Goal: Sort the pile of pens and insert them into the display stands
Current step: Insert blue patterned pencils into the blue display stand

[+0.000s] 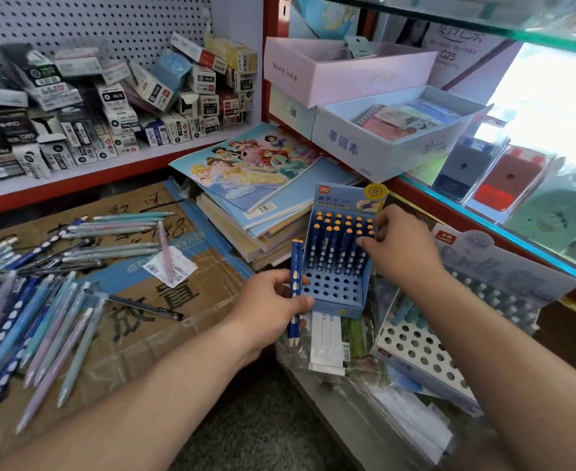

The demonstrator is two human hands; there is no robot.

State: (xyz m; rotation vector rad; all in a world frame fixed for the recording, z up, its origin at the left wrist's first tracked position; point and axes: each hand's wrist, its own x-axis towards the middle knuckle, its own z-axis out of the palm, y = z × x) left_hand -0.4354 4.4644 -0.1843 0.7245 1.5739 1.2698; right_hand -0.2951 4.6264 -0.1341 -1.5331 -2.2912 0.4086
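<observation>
Pens, stands and boxes, counted

Two hands show: the left hand (273, 311) grips two dark blue pens (295, 266), and the right hand (398, 246) is at the blue display stand (337, 309). It is one of two stands; the other is a white display stand (415, 348) at 4 o'clock. The blue one carries three rows of orange-capped pens (339, 229), about six to a row, some hidden by fingers. The white one holds a few pale teal pens (410, 314), too blurred to count. At 9 o'clock the loose pile of pens (42, 300) runs well past twenty. Two open boxes sit at 1 o'clock, a pink box (347, 79) over a pale blue box (347, 144). One princess colouring book (246, 164) tops the book stack (246, 239).
</observation>
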